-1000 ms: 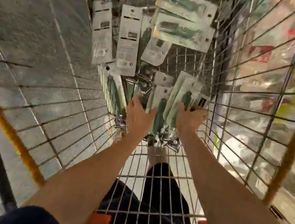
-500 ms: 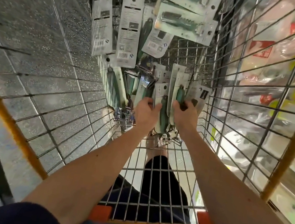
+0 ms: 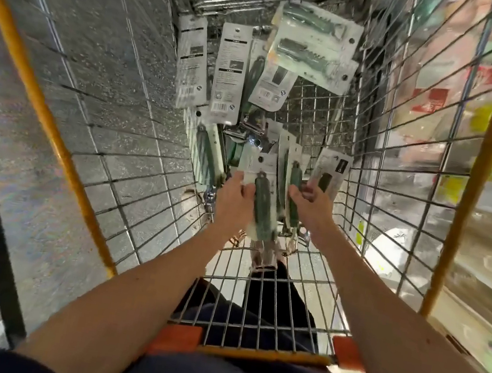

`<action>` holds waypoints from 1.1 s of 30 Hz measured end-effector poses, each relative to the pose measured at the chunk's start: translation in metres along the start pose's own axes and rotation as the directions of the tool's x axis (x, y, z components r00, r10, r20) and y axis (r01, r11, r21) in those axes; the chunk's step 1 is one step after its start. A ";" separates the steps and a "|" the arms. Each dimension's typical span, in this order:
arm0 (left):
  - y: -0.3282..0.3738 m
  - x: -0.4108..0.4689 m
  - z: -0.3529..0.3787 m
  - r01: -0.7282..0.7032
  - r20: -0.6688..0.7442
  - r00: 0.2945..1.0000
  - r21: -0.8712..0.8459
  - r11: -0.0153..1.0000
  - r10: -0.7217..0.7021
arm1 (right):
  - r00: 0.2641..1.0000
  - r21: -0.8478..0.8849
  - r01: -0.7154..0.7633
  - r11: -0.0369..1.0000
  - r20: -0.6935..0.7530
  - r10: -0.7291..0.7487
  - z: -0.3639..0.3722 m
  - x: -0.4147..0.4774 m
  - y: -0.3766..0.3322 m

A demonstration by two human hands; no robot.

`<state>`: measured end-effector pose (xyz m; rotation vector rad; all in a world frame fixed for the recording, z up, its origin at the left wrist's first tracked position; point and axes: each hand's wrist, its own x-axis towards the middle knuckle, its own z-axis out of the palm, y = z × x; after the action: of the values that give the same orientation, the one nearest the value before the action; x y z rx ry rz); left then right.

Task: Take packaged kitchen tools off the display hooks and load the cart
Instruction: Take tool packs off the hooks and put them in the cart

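We reach both arms down into the cart (image 3: pixel 42 103). Our left hand (image 3: pixel 233 203) pinches a green-handled pack (image 3: pixel 263 202) by its edge, and our right hand (image 3: pixel 312 207) curls round several packs (image 3: pixel 297 175) standing upright. A pile (image 3: pixel 228 69) lies at the cart's far end.

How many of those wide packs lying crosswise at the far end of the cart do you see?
2. One wide pack lies farthest from the camera; the second wide pack overlaps its near edge. Others may be hidden underneath.
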<state>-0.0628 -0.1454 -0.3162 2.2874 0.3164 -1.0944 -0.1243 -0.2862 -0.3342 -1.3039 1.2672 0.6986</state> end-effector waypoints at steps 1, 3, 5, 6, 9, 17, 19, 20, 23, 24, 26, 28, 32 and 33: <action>-0.002 -0.004 -0.008 0.019 -0.002 1.000 -0.009 1.000 -0.019 | 1.000 -0.002 0.009 1.000 0.002 -0.009 -0.001 -0.004 0.000; -0.003 -0.014 -0.026 0.042 -0.013 0.999 -0.036 0.998 -0.043 | 0.999 0.021 0.032 0.999 0.009 -0.032 -0.001 -0.015 -0.002; 0.001 -0.027 -0.047 0.015 -0.010 1.000 -0.053 0.998 -0.015 | 0.998 0.055 0.050 0.997 0.022 -0.052 0.001 -0.028 -0.006; 0.006 -0.035 -0.058 -0.004 0.005 1.000 -0.066 0.998 0.005 | 0.998 0.064 0.057 0.996 0.022 -0.059 0.003 -0.035 -0.007; 0.017 -0.053 -0.087 -0.039 0.052 0.997 -0.169 0.985 0.049 | 0.990 0.099 0.106 0.989 0.084 -0.115 0.006 -0.062 -0.018; 0.037 -0.087 -0.159 -0.203 0.127 0.955 -0.383 0.901 0.269 | 0.955 0.498 0.168 0.851 0.134 -0.266 0.016 -0.176 -0.056; 0.041 -0.099 -0.180 -0.240 0.145 0.938 -0.385 0.891 0.315 | 0.940 0.588 0.207 0.782 0.103 -0.326 0.020 -0.211 -0.063; 0.043 -0.106 -0.191 -0.282 0.145 0.921 -0.391 0.876 0.361 | 0.929 0.618 0.238 0.750 0.081 -0.362 0.024 -0.226 -0.065; 0.041 -0.128 -0.228 -0.376 0.174 0.852 -0.450 0.810 0.493 | 0.885 0.684 0.348 0.641 -0.012 -0.466 0.046 -0.279 -0.068; 0.040 -0.139 -0.243 -0.417 0.202 0.814 -0.452 0.789 0.545 | 0.874 0.695 0.383 0.608 -0.060 -0.482 0.056 -0.295 -0.069; 0.037 -0.164 -0.275 -0.506 0.235 0.725 -0.455 0.733 0.647 | 0.856 0.707 0.435 0.558 -0.133 -0.499 0.076 -0.332 -0.072; 0.035 -0.194 -0.305 -0.571 0.262 0.640 -0.467 0.675 0.722 | 0.822 0.754 0.473 0.457 -0.190 -0.537 0.096 -0.373 -0.072; 0.027 -0.240 -0.343 -0.617 0.357 0.498 -0.494 0.612 0.790 | 0.752 0.773 0.533 0.345 -0.245 -0.612 0.126 -0.434 -0.057; 0.025 -0.253 -0.350 -0.616 0.389 0.462 -0.506 0.604 0.797 | 0.731 0.773 0.550 0.317 -0.262 -0.630 0.129 -0.448 -0.051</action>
<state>0.0095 0.0498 0.0624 1.4109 -0.6708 -1.0942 -0.1507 -0.0575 0.0745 -0.7917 0.7298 -0.3930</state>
